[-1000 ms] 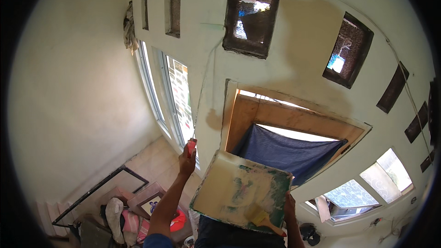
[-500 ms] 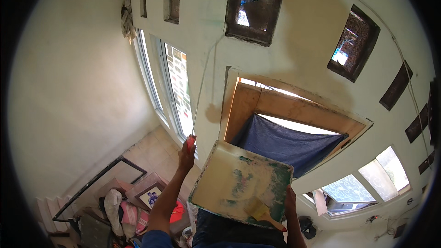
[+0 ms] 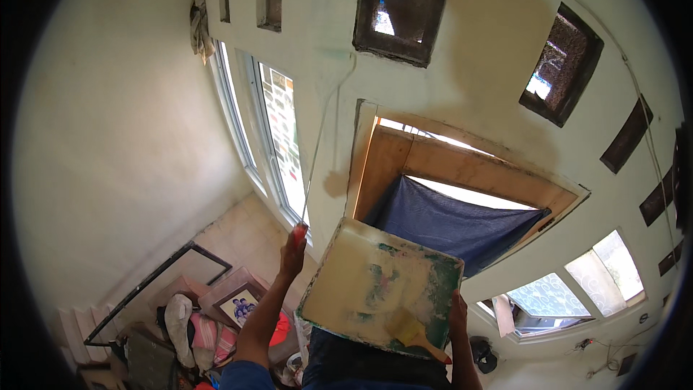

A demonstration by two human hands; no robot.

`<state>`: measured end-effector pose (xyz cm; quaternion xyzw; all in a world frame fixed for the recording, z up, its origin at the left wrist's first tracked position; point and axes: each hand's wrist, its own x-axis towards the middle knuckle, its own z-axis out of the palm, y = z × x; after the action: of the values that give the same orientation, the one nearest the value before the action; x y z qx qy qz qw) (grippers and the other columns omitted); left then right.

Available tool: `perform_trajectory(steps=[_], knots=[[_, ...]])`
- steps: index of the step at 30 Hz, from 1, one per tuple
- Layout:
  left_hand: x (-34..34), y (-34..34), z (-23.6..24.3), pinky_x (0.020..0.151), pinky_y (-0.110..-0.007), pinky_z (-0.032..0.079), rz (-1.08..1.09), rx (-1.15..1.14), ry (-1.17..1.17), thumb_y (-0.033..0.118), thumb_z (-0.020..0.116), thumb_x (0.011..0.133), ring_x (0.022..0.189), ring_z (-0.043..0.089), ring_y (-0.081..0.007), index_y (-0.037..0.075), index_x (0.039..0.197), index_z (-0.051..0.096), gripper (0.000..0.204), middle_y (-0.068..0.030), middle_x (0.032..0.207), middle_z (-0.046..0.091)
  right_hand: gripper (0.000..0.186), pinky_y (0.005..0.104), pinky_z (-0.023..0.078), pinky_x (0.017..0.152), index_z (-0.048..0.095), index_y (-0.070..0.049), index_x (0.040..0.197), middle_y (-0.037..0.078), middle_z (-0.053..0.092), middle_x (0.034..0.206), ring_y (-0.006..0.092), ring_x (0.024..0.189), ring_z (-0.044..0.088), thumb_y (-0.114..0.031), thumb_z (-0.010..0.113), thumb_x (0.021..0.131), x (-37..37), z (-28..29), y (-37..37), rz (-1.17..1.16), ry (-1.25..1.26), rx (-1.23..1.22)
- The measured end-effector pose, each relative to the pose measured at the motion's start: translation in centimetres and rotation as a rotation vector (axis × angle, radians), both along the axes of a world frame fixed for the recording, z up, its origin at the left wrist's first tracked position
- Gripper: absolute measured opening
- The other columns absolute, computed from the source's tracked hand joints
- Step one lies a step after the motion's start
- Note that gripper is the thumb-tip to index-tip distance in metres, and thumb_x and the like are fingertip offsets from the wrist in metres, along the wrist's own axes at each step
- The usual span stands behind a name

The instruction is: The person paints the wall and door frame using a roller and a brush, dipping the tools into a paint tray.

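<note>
My left hand (image 3: 292, 251) is closed around the red grip of a paint roller (image 3: 315, 157). Its long thin metal rod reaches up the wall and bends near a dark-framed vent opening; the roller head blends into the pale wall and is hard to make out. My right hand (image 3: 458, 318) grips the right edge of a paint tray (image 3: 339, 274), its fingers partly hidden by the tray. Cream paint coats the tray, with green and dark patches on its right. A paintbrush (image 3: 413, 332) with a wooden handle rests across the tray's lower right corner.
Ahead stands the cream wall (image 3: 404, 87), with a wooden doorway (image 3: 379, 148) hung with a dark blue cloth (image 3: 440, 209). Windows flank it. Lower left are a black metal frame (image 3: 137, 298), a framed photo (image 3: 242, 308) and piled clothes (image 3: 206, 332). A cable (image 3: 626, 65) runs along the wall at right.
My left hand has come down slightly, and the top of the roller's rod sits lower on the wall. The tray and brush stay nearly where they were.
</note>
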<state>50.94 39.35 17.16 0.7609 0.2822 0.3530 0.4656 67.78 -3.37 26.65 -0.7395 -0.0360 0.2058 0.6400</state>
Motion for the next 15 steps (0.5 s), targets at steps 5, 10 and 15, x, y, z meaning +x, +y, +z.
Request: perform_trajectory(steps=[5,10,15], knots=[[-2.6,-3.1,-2.8,0.079,-0.04,0.048,0.033,-0.039,0.111,0.02,0.05,0.093,0.101,0.06,-0.0355,0.002,0.122,0.041,0.035,-0.022,0.112,0.06,0.05,0.0295,0.045,0.073,0.056,0.002,0.107,0.005,0.058,0.091,0.0131,0.082,0.054,-0.045,0.042,0.096,-0.5,1.6,0.3,-0.03,-0.059,-0.078],[-3.1,-2.1,-1.0,0.059,-0.045,0.047,0.121,0.126,0.201,0.021,0.049,0.094,0.076,0.062,-0.0415,0.002,0.108,0.043,0.025,-0.0234,0.088,0.063,0.047,0.0288,0.045,0.073,0.056,0.001,0.106,0.004,0.057,0.091,0.0123,0.081,0.053,-0.043,0.042,0.097,-0.6,1.9,0.4,-0.014,-0.054,-0.072],[-1.6,-0.5,3.8,0.057,-0.047,0.046,0.114,0.216,0.112,0.023,0.047,0.094,0.074,0.061,-0.0428,0.001,0.107,0.043,0.026,-0.0234,0.086,0.063,0.048,0.0282,0.046,0.072,0.056,0.001,0.107,0.004,0.058,0.092,0.0121,0.081,0.054,-0.043,0.041,0.097,-1.0,2.9,0.9,-0.006,-0.064,0.003]])
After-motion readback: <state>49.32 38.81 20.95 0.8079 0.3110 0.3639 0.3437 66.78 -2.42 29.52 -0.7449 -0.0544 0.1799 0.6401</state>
